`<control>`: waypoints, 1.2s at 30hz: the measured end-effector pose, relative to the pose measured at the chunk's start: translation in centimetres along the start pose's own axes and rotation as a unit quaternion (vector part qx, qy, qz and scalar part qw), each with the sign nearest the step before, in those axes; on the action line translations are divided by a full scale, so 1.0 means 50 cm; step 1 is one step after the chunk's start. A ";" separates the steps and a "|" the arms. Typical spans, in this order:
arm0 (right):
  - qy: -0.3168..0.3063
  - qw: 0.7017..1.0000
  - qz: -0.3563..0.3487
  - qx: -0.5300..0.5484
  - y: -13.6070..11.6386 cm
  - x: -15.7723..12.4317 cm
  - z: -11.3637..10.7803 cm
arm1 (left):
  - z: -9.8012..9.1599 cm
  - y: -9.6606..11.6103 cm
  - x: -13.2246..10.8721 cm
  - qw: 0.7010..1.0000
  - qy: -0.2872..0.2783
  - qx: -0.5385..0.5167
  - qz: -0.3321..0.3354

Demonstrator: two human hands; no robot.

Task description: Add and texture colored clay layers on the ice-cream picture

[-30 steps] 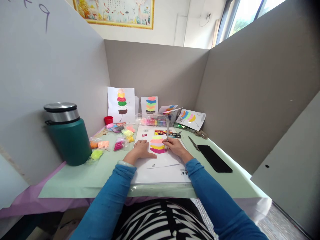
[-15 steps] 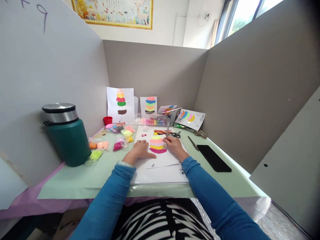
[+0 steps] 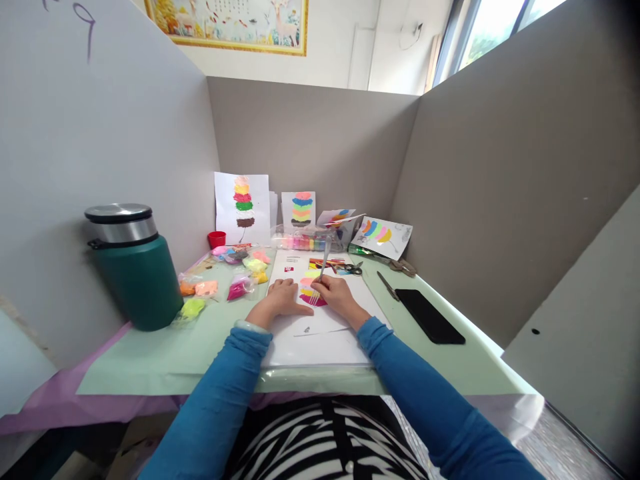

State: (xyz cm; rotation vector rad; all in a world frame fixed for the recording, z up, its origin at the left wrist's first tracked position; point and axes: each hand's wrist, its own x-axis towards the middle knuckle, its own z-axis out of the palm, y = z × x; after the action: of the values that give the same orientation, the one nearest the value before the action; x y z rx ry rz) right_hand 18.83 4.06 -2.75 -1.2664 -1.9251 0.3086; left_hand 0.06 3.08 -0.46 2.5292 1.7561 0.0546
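Pale green tabletop (image 3: 150, 360) enclosed on three sides by grey partitions (image 3: 310, 147), seen from above the seated person's blue sleeves.

Near the left edge: a dark green flask (image 3: 135, 273) with a steel lid, upright. Just right of it: small bags of coloured clay (image 3: 237, 288), scattered toward the back edge, with a red cup (image 3: 217, 239) behind them. Along the back edge: finished clay pictures (image 3: 243, 207) leaning upright against the partition.

At the middle of the front edge: a white sheet of paper (image 3: 325, 323) lying flat. On its left part: the left hand (image 3: 281, 301), palm down, fingers released and resting on the sheet. Between the two hands: stacked bands of coloured clay (image 3: 306, 291), partly hidden.

Right of the bands: the right hand (image 3: 336, 295), fingers clenched around a fork (image 3: 320, 273), handle tilted up and back, prongs down on the clay. Behind the hand: scissors (image 3: 353, 269) on the sheet's far edge.

Toward the right edge: a black phone (image 3: 429, 316), flat, well apart from the hands.
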 end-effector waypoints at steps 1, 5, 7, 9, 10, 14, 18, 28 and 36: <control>-0.009 1.000 0.001 -0.010 -0.001 0.000 0.002 | -0.001 0.000 -0.001 1.000 0.000 -0.001 0.000; -0.012 0.998 0.024 -0.057 0.003 0.004 0.000 | -0.003 0.003 -0.002 1.000 0.000 -0.001 -0.004; 0.001 0.996 0.040 -0.086 0.007 0.008 -0.005 | -0.003 0.003 -0.002 1.000 0.000 -0.001 -0.004; 0.011 0.992 0.055 -0.110 0.010 0.011 -0.011 | -0.002 0.002 -0.001 1.000 -0.001 -0.002 -0.002; 0.016 0.991 0.060 -0.118 0.012 0.012 -0.014 | -0.002 0.002 0.000 1.000 -0.001 -0.002 -0.001; 0.035 0.992 0.068 -0.100 0.011 0.013 -0.013 | 0.002 -0.001 0.003 1.000 0.000 -0.004 0.000; 0.025 0.998 0.056 -0.024 -0.003 0.009 0.003 | 0.003 -0.002 0.002 1.000 0.002 -0.006 0.001; -0.010 0.993 0.064 -0.101 -0.002 0.016 -0.003 | 0.002 -0.003 0.002 1.000 0.000 -0.004 -0.002; 0.016 0.995 0.065 -0.070 -0.018 0.017 0.006 | 0.006 -0.005 0.006 1.000 0.004 -0.005 0.001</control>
State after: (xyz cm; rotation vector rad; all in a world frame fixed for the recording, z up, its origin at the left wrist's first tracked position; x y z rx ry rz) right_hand 17.83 4.41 -2.03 -1.4839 -1.8677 0.2204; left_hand -0.07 3.43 -0.78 2.5276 1.7518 0.0741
